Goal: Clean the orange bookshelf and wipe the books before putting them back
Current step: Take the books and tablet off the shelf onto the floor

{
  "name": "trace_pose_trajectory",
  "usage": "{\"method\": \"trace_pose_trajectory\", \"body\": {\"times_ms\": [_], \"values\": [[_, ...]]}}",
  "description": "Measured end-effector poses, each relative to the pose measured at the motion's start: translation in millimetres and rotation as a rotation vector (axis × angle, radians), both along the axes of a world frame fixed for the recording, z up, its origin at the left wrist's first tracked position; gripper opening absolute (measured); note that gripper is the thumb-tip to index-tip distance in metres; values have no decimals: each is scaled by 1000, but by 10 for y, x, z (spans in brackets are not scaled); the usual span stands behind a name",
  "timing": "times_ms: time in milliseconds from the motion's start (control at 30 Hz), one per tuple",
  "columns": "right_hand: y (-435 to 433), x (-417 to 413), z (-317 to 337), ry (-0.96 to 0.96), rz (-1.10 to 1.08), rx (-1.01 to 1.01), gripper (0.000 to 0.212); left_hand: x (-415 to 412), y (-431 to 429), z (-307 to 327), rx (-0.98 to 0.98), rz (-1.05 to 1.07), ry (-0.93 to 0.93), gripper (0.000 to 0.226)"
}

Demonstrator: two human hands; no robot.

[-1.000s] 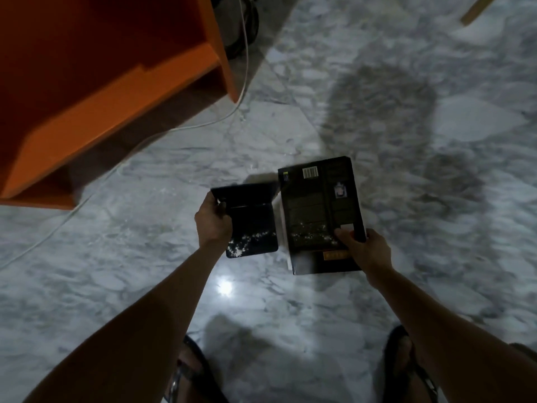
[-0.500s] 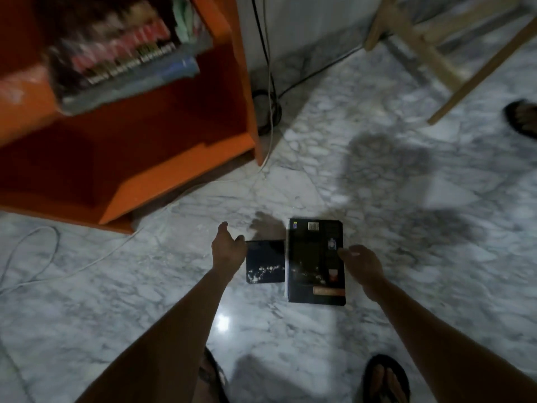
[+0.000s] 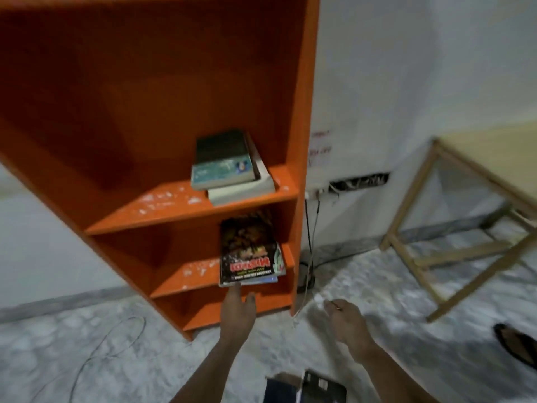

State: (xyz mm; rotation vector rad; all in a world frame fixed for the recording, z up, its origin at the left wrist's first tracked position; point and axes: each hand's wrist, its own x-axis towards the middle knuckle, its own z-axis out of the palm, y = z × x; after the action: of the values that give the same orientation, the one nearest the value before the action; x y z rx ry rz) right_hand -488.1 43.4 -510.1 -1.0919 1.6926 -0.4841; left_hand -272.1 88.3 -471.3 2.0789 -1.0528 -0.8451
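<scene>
Reaching my left hand, fingers straight, toward the books on the lower shelf of the orange bookshelf; my right hand is loose, empty. 2 dark books lie on the marble floor; cables hang beside.

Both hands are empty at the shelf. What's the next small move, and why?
Probably ease the left hand forward and grip the lower book stack. Its fingers are straight, just under the stack's overhanging front edge. The right hand is open beside it. White specks dot the shelf board there, so the books likely must come off before wiping.
</scene>
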Motion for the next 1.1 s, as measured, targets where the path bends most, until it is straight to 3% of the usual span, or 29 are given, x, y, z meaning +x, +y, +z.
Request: {"method": "trace_pose_trajectory", "body": {"times_ms": [100, 267, 467, 633, 733, 900, 967, 1100], "values": [[-118, 175, 661, -76, 2, -81, 18, 209, -22, 656, -97, 90, -30, 31], [-443, 544, 1614, -110, 59, -217, 24, 702, -162, 1536, -225, 209, -25, 40], [-893, 1118, 2178, -5, 144, -417, 20, 1179, -563, 1930, -283, 181, 88, 47], [-1374, 1545, 2191, 69, 108, -493, 38, 1372, -1035, 1889, -213, 149, 310, 47], [-1615, 1763, 2096, 151, 110, -413, 57, 1473, -1345, 1736, -172, 142, 483, 42], [-1796, 2007, 1948, 148, 127, -266, 77, 1515, -1661, 1567, -117, 131, 680, 52], [-1824, 2078, 1856, 242, 155, -245, 83, 1495, -1732, 1568, -84, 115, 705, 55], [-1808, 2164, 1782, 382, 122, -276, 73, 1380, -1773, 1577, -16, 24, 626, 57]]}}
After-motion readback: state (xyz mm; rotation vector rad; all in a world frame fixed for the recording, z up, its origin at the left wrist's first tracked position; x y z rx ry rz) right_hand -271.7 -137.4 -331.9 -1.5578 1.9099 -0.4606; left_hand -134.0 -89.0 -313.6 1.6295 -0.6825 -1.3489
